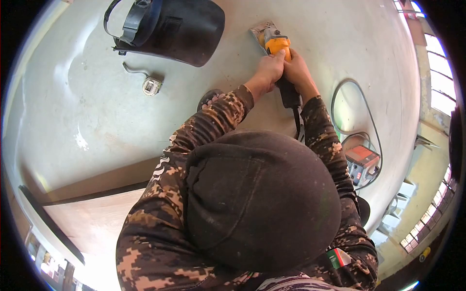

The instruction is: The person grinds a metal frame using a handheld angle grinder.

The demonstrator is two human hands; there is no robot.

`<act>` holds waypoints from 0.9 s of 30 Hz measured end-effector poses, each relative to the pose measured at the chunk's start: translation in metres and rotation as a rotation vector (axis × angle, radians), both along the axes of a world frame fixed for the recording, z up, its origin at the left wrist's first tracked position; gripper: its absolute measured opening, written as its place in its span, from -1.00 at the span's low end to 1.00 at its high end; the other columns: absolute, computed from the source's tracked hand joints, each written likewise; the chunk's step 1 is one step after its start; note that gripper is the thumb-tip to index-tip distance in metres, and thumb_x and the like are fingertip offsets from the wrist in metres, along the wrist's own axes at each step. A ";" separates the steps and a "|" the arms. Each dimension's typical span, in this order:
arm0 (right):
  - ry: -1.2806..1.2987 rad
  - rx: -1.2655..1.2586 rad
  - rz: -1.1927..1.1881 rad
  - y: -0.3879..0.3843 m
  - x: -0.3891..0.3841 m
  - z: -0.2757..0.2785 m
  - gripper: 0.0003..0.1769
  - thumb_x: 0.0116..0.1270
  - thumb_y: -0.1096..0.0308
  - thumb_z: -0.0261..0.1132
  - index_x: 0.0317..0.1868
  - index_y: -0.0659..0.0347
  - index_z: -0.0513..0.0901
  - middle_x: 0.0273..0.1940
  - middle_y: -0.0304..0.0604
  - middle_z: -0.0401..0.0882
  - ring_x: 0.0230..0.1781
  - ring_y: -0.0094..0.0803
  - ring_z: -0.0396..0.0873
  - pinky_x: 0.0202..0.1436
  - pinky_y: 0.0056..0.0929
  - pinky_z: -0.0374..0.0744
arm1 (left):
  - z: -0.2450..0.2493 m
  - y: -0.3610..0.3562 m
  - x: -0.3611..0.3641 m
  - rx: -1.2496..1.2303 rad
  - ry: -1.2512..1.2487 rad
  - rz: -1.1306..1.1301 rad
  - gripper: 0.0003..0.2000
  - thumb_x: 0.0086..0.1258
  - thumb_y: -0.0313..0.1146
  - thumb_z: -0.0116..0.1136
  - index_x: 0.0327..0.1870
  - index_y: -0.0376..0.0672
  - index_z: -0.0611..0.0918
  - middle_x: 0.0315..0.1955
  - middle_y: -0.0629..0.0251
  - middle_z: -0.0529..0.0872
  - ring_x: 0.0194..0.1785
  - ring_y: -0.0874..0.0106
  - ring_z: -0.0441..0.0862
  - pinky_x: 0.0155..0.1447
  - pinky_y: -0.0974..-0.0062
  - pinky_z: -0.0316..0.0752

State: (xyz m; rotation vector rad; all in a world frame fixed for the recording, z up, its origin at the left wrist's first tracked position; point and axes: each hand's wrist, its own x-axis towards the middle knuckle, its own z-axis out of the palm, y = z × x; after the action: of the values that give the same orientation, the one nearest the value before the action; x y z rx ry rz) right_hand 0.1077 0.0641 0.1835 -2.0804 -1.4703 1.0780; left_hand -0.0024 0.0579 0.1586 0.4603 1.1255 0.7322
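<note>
Two hands clasp the angle grinder [277, 44] in the head view, which lies to the right of the welding mask [194, 31], low over the pale floor [121, 121]. The left hand [272, 68] presses along the near side of the yellow housing, thumb laid on top; the right hand [297, 69] is wrapped round the opposite side, most of its fingers hidden. Whether anything lies under the grinder's head is too small to tell.

The tool looks rigid and fairly dense, its weight probably towards the metal head, so a one-handed hold would likely tip forward. Its casing should be hard and not fragile, though dust could make the smooth plastic slick. The best places to take hold seem to be the yellow housing and the dark rear handle [290, 94], well clear of the disc end. The cord [297, 121] leaves the rear and is flexible; it would tug on the handle if pulled taut.

Around the mask, the tape measure [151, 86] lies just below, on the side nearer the person, and a foot [211, 99] shows below and to the right. Well to the mask's right, beyond the grinder, an orange-topped box [363, 156] sits beside a looped cable [349, 79].
</note>
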 end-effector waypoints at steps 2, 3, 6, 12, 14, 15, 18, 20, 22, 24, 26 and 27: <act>-0.008 0.007 0.035 0.006 0.004 -0.009 -0.37 0.30 0.04 0.37 0.23 0.32 0.55 -0.04 0.16 0.73 -0.02 -0.11 0.71 0.08 -0.26 0.59 | -0.018 0.006 0.006 -0.017 -0.036 0.003 -0.39 0.52 0.12 -0.02 0.12 -0.40 0.59 -0.13 0.02 0.71 -0.16 0.27 0.69 -0.18 0.27 0.59; -0.007 0.007 0.037 0.009 0.003 -0.012 -0.37 0.30 0.04 0.37 0.23 0.32 0.55 -0.04 0.16 0.73 -0.02 -0.11 0.71 0.08 -0.26 0.59 | -0.034 0.011 0.011 -0.016 -0.034 0.005 -0.39 0.52 0.12 -0.02 0.12 -0.40 0.59 -0.13 0.02 0.71 -0.16 0.27 0.69 -0.18 0.27 0.59; -0.006 0.029 0.056 0.015 -0.001 -0.017 -0.41 0.31 0.06 0.36 0.20 0.32 0.57 -0.05 0.15 0.73 -0.03 -0.10 0.72 0.06 -0.26 0.59 | -0.048 0.018 0.014 0.111 0.057 0.025 -0.39 0.52 0.10 -0.02 0.12 -0.42 0.58 -0.17 0.00 0.72 -0.17 0.26 0.69 -0.22 0.24 0.59; -0.001 0.031 0.048 0.017 -0.008 -0.014 -0.43 0.32 0.07 0.35 0.15 0.36 0.59 -0.06 0.18 0.73 -0.04 -0.09 0.72 0.03 -0.25 0.60 | -0.009 0.016 -0.007 -0.062 -0.111 0.052 -0.37 0.51 0.08 0.07 0.20 -0.45 0.56 -0.01 0.02 0.70 0.00 0.25 0.67 0.03 0.30 0.56; 0.004 0.024 0.053 0.018 -0.003 -0.020 -0.44 0.32 0.07 0.34 0.15 0.37 0.60 -0.06 0.20 0.72 -0.04 -0.06 0.72 0.02 -0.23 0.61 | 0.004 0.014 -0.011 0.034 0.069 0.009 -0.37 0.50 0.09 0.06 0.19 -0.44 0.57 -0.01 0.02 0.70 0.01 0.22 0.67 0.03 0.27 0.56; 0.003 0.022 0.051 0.017 -0.003 -0.021 -0.44 0.32 0.07 0.34 0.15 0.37 0.60 -0.06 0.20 0.72 -0.04 -0.06 0.72 0.02 -0.23 0.61 | 0.003 0.013 -0.009 0.032 0.068 0.007 -0.37 0.50 0.09 0.06 0.19 -0.44 0.57 -0.01 0.02 0.70 0.01 0.22 0.67 0.03 0.27 0.56; -0.007 0.010 0.040 0.021 -0.006 -0.022 -0.43 0.31 0.06 0.34 0.15 0.35 0.60 -0.06 0.21 0.72 -0.03 -0.03 0.72 0.04 -0.22 0.61 | 0.000 0.017 -0.008 -0.090 -0.148 0.097 -0.35 0.50 0.12 0.04 0.18 -0.45 0.58 0.02 0.00 0.70 0.02 0.19 0.66 0.05 0.23 0.55; -0.007 0.030 0.022 0.019 -0.006 -0.022 -0.43 0.30 0.05 0.34 0.15 0.34 0.61 -0.07 0.22 0.72 -0.02 0.00 0.71 0.05 -0.20 0.60 | -0.004 0.017 -0.007 -0.015 0.031 0.049 -0.34 0.49 0.13 0.03 0.17 -0.45 0.59 0.01 -0.01 0.70 0.00 0.19 0.66 0.04 0.19 0.55; -0.055 0.034 0.037 0.018 -0.007 -0.020 -0.43 0.30 0.05 0.34 0.15 0.33 0.61 -0.07 0.23 0.72 -0.02 0.01 0.71 0.05 -0.19 0.60 | -0.024 0.019 -0.003 0.045 0.071 0.009 -0.34 0.49 0.13 0.04 0.18 -0.45 0.58 0.01 0.00 0.70 0.01 0.20 0.66 0.04 0.20 0.55; -0.098 0.054 0.057 0.026 -0.006 -0.023 -0.43 0.30 0.04 0.33 0.14 0.33 0.62 -0.06 0.23 0.72 -0.02 0.03 0.71 0.05 -0.19 0.60 | -0.028 0.025 -0.003 0.120 0.116 -0.026 -0.34 0.48 0.13 0.05 0.19 -0.44 0.58 0.01 0.00 0.70 0.01 0.21 0.66 0.03 0.20 0.55; -0.128 0.047 0.068 0.026 0.007 -0.041 -0.42 0.30 0.03 0.33 0.15 0.32 0.61 -0.06 0.24 0.71 -0.01 0.05 0.70 0.06 -0.17 0.60 | -0.013 0.017 -0.004 -0.015 -0.086 0.067 -0.33 0.46 0.14 0.08 0.19 -0.43 0.58 0.00 0.02 0.69 0.02 0.24 0.65 0.03 0.22 0.53; -0.131 0.041 0.063 0.022 0.006 -0.037 -0.42 0.30 0.03 0.33 0.15 0.32 0.61 -0.06 0.24 0.71 -0.01 0.05 0.70 0.06 -0.17 0.60 | -0.010 0.016 -0.004 -0.021 -0.089 0.061 -0.33 0.46 0.14 0.08 0.19 -0.43 0.58 0.00 0.02 0.69 0.02 0.24 0.65 0.03 0.22 0.53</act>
State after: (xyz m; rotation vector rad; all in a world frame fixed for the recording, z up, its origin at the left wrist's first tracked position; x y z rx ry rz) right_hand 0.1142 0.0858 0.1470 -2.1243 -1.6160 0.9415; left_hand -0.0061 0.0735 0.1483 0.3732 1.0666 0.7865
